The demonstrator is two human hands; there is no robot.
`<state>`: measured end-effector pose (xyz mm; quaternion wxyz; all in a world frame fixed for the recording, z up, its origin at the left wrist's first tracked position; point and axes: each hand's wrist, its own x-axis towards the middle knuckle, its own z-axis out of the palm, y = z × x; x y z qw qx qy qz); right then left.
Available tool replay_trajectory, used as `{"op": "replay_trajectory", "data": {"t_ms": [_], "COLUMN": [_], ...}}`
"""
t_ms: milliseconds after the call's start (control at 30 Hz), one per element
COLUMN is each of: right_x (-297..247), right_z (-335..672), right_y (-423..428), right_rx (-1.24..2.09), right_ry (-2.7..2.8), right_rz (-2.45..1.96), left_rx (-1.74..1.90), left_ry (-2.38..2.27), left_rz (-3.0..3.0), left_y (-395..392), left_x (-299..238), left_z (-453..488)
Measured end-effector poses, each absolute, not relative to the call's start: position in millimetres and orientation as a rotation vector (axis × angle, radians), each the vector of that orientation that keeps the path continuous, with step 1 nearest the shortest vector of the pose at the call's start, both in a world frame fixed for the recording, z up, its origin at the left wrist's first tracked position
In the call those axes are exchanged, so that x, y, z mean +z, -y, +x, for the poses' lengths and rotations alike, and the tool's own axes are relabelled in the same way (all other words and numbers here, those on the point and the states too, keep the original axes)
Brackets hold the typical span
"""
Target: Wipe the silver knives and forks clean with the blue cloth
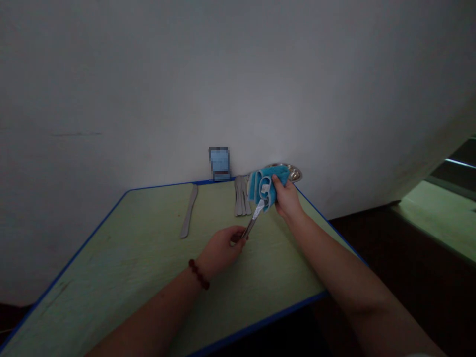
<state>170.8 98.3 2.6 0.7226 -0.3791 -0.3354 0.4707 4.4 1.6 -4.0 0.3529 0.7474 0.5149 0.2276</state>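
Observation:
My left hand is closed on the handle end of a metal knife that points up and to the right. My right hand grips a bunched blue cloth, which is wrapped round the knife's blade. Both hands are above the far right part of the light green table. A dark red bead bracelet sits on my left wrist.
Another metal knife lies alone on the table to the left. Several pieces of cutlery lie side by side near the wall. A metal plate rests at the far right corner. A blurred blue object leans on the wall.

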Motion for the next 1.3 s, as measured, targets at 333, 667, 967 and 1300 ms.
{"op": "replay_trajectory", "data": {"t_ms": [333, 667, 967, 1300], "right_x": [3.4, 8.5, 12.5, 11.2], "right_z": [172.2, 177.8, 175.0, 175.8], "right_y": [-98.1, -100.8, -98.4, -99.1], "right_rx": [1.014, 0.99, 1.035, 1.128], "right_ry": [0.699, 0.587, 0.481, 0.418], "right_rz": [-0.824, -0.797, -0.77, -0.772], "left_rx": [0.638, 0.658, 0.637, 0.753], "left_ry": [-1.338, -1.343, -1.339, -1.177], "left_rz": [1.875, 1.892, 1.667, 1.659], "left_y": [-3.9, -5.6, -2.6, -5.3], "left_x": [-8.7, -13.2, -4.4, -9.1], "left_z": [2.4, 0.4, 1.6, 0.1]}}
